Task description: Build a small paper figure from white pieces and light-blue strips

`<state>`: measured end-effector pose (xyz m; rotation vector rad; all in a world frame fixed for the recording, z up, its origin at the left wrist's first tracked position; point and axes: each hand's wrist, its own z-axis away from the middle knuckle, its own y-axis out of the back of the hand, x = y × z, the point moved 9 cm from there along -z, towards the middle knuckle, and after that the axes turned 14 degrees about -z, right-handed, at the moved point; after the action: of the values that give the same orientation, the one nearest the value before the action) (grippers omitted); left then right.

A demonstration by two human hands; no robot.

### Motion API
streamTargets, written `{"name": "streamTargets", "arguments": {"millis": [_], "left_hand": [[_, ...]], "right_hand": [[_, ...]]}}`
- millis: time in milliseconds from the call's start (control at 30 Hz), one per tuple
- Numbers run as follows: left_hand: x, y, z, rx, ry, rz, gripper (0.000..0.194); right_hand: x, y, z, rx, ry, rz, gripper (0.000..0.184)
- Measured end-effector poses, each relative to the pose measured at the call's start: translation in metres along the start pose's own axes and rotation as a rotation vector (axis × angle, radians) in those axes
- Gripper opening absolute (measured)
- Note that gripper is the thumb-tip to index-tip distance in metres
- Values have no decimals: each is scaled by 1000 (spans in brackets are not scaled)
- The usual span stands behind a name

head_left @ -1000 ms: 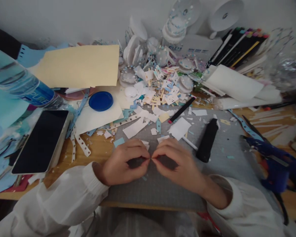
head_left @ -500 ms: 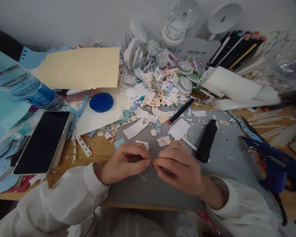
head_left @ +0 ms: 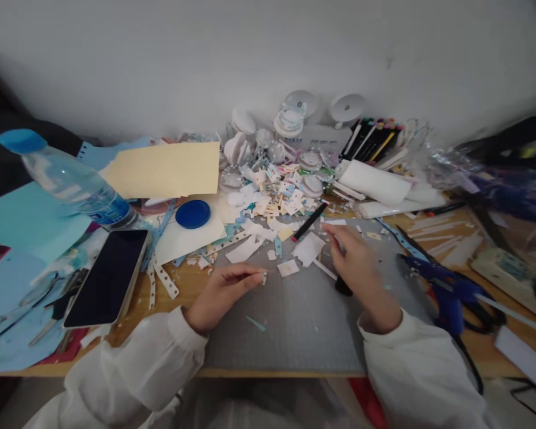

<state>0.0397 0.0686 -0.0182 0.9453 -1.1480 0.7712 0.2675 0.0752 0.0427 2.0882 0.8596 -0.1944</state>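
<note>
My left hand [head_left: 227, 292] is closed in a pinch over the grey mat [head_left: 290, 339]. A tiny whitish paper piece [head_left: 264, 277] shows at its fingertips, its shape too small to make out. My right hand [head_left: 355, 262] reaches forward at the right, fingers stretched and a little apart, nothing visible in them. It hides most of a black tube-like object [head_left: 343, 286]. By its fingertips are a white paper strip [head_left: 336, 222] and a black pen [head_left: 309, 221]. Between the hands lie a small white card [head_left: 288, 268], a torn white paper [head_left: 309, 248] and a thin white stick [head_left: 325, 269].
A heap of cut paper pieces [head_left: 281, 193] lies at the back. Leftward are a phone [head_left: 107, 279], a water bottle [head_left: 84, 187], a blue lid [head_left: 193, 214] and a yellow sheet [head_left: 170, 170]. To the right sit a blue glue gun [head_left: 446, 292] and a white roll [head_left: 375, 182].
My hands, fingertips together before, are now apart. My right hand has moved forward and right, over the black object; my left keeps its pinch. The view has tilted up, showing more wall.
</note>
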Motion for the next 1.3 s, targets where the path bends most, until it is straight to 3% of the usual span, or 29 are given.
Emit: {"name": "streamTargets", "arguments": {"millis": [167, 333, 433, 567, 667, 767, 1000, 1200, 1300], "left_hand": [[6, 6, 21, 12, 2, 17, 19], [2, 19, 47, 90, 31, 17, 18], [0, 34, 61, 203, 43, -12, 18], [-1, 46, 78, 279, 45, -8, 15], [2, 50, 89, 301, 28, -13, 15], [5, 52, 98, 327, 19, -8, 16], [-3, 41, 102, 329, 47, 28, 21], [-22, 23, 94, 289, 71, 40, 20], [-21, 20, 92, 270, 75, 38, 20]], "right_hand": [[6, 21, 5, 32, -15, 79, 24], [-27, 43, 10, 87, -5, 103, 22], [-64, 21, 12, -43, 67, -17, 25], [-103, -38, 16, -273, 137, -85, 18], [-114, -75, 19, -408, 150, -85, 22], [-114, -89, 24, -491, 162, -88, 16], [-103, -70, 53, -514, 157, -118, 15], [-106, -55, 67, -421, 155, -179, 32], [-106, -30, 71, -341, 133, -213, 42]]}}
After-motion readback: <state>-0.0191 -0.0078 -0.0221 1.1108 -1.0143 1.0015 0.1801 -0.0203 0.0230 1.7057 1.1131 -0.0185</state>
